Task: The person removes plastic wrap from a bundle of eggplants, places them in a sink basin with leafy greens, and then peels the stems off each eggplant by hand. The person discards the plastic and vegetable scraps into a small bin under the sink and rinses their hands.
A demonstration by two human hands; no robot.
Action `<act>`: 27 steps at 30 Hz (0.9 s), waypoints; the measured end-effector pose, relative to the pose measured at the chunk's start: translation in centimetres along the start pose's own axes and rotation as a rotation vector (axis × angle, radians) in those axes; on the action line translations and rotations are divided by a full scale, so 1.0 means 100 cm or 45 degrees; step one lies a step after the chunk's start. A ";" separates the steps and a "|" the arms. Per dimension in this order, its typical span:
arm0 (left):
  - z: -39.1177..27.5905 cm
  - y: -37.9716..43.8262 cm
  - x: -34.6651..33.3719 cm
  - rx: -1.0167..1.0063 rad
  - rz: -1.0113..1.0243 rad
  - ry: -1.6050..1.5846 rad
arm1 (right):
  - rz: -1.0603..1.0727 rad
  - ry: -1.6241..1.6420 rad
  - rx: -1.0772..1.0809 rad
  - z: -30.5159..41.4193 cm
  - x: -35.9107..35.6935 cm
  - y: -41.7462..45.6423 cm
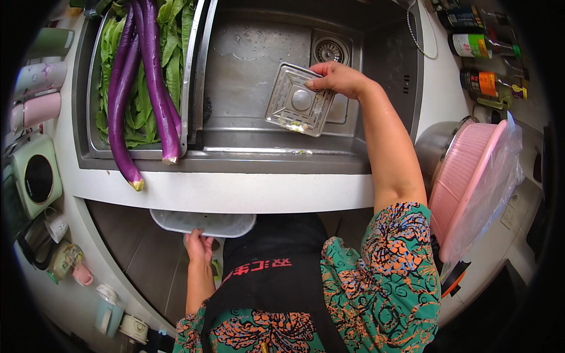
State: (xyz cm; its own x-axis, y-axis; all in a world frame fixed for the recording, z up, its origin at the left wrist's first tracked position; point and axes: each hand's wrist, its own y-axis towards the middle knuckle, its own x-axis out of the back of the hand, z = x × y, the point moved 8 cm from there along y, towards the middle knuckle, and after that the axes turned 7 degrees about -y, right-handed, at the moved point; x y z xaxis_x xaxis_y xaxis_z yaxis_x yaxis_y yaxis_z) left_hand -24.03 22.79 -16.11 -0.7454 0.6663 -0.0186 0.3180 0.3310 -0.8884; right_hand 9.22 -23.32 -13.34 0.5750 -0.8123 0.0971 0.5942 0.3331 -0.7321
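Observation:
Over the stainless steel sink basin (260, 53), my right hand (337, 79) grips a square slotted metal drain cover (301, 100) by its upper right edge. The cover is tilted, and bits of white and green food scrap cling along its lower edge. Behind my right hand, the round drain strainer (329, 50) shows in the basin floor. Below the counter's front edge, my left hand (199, 248) grips the rim of a translucent plastic bin (203, 223). Most of that bin's inside is hidden under the counter.
Long purple eggplants (154, 79) and leafy greens (170, 39) lie in a metal tray (92, 119) at the sink's left. One eggplant overhangs the white counter edge (265, 189). A pink plastic basket (463, 176) and several bottles (479, 81) stand right; mugs and appliances line the left.

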 end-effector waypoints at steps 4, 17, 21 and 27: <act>0.004 0.008 0.008 0.036 0.022 0.000 | -0.116 -0.319 -0.025 -0.045 0.005 0.027; 0.001 -0.003 -0.004 0.007 -0.064 0.064 | 0.241 -0.038 -0.233 -0.016 -0.034 0.011; 0.000 -0.001 -0.003 0.000 -0.058 0.043 | 0.186 -0.067 -0.160 0.007 -0.026 -0.008; 0.003 0.012 0.012 0.048 0.027 0.003 | 0.117 -0.138 -0.050 0.013 -0.020 -0.016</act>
State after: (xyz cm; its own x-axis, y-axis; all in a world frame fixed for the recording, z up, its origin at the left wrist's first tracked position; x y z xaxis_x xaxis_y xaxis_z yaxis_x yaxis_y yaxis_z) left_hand -24.73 23.77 -17.36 -0.7372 0.6747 -0.0362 0.3113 0.2916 -0.9045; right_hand 7.80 -21.60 -11.51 0.6843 -0.7224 0.0991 0.5153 0.3828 -0.7668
